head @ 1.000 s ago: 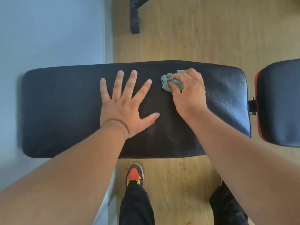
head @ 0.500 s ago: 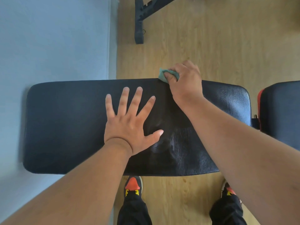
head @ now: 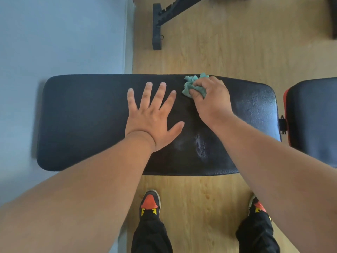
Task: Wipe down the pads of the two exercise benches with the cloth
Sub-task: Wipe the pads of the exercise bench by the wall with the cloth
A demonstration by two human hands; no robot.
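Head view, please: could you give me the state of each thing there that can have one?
Cloth: bunched, pressed on the pad's far edge.
Right hand: grips the cloth.
Left hand: flat on the pad, fingers spread.
Long bench pad: lying flat, pale smears near its front.
Second pad: untouched.

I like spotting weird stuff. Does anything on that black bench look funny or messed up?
One thing: a pale, whitish smear on the black bench pad, near its front edge between the two arms. It could be a scuff or glare. Otherwise, the left hand lies flat and the right hand grips the cloth.
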